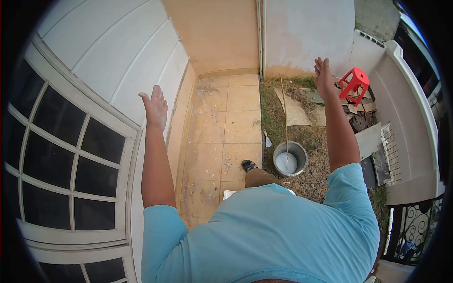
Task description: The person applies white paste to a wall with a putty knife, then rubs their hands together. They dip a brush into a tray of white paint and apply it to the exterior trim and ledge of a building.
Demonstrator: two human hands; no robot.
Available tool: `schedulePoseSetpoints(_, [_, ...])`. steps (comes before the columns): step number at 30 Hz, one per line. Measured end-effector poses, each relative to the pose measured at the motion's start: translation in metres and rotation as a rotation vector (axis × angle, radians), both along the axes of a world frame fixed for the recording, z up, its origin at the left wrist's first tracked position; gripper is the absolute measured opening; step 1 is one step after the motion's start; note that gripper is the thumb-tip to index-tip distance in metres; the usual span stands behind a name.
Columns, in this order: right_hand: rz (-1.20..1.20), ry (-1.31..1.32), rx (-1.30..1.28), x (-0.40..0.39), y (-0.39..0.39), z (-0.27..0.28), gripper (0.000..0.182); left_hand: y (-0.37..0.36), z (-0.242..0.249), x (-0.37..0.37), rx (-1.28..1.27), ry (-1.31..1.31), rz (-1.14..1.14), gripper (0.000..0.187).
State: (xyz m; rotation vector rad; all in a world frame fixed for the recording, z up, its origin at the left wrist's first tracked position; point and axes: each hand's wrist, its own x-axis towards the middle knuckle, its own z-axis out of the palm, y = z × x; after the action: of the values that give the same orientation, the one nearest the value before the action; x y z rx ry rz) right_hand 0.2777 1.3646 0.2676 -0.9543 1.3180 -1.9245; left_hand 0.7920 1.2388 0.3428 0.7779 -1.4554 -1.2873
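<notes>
My left hand (pixel 155 108) is raised with its fingers stretched out and thumb apart, in front of the white panelled wall. Nothing is in it. Over on the right, my right hand (pixel 324 79) is also up, fingers extended and empty, seen against the pale wall and yard. Between my arms, low in the view, a grey bucket (pixel 303 162) stands on the ground with whitish liquid inside. A long thin pole (pixel 284 108) rises out of the bucket toward the far wall. Neither hand touches the bucket or pole.
A tiled walkway (pixel 240 127) with paint specks runs ahead, beside a strip of grass and gravel. The red stool (pixel 355 85) stands by the low white wall (pixel 401 104) on the right. A paned window (pixel 52 155) lies on the left, and a metal gate (pixel 417 226) at lower right.
</notes>
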Motion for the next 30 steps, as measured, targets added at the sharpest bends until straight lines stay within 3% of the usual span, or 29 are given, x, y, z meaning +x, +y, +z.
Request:
schedulePoseSetpoints(9, [0.113, -0.041, 0.103, 0.001, -0.062, -0.044, 0.09, -0.007, -0.023, 0.026, 0.084, -0.034, 0.128, 0.112])
schedulePoseSetpoints(10, [0.132, -0.031, 0.146, -0.003, -0.078, -0.049, 0.092, -0.014, -0.023, 0.023, 0.127, 0.051, 0.148, 0.113])
schedulePoseSetpoints(13, [0.181, 0.005, 0.226, -0.025, -0.142, -0.063, 0.095, -0.039, -0.009, -0.008, 0.144, 0.1, 0.191, 0.116])
schedulePoseSetpoints(15, [0.222, 0.0, 0.217, -0.038, -0.195, -0.065, 0.095, -0.066, 0.006, -0.033, 0.082, -0.055, 0.109, 0.116])
schedulePoseSetpoints(20, [0.33, 0.004, 0.245, -0.042, -0.329, -0.051, 0.095, -0.123, 0.033, -0.045, 0.087, -0.162, 0.232, 0.114])
schedulePoseSetpoints(25, [0.471, -0.006, 0.162, -0.001, -0.432, -0.032, 0.095, -0.141, 0.058, -0.022, 0.092, -0.26, 0.401, 0.109])
schedulePoseSetpoints(30, [0.628, 0.009, 0.163, 0.056, -0.47, -0.023, 0.094, -0.14, 0.065, -0.008, 0.096, -0.245, 0.511, 0.105])
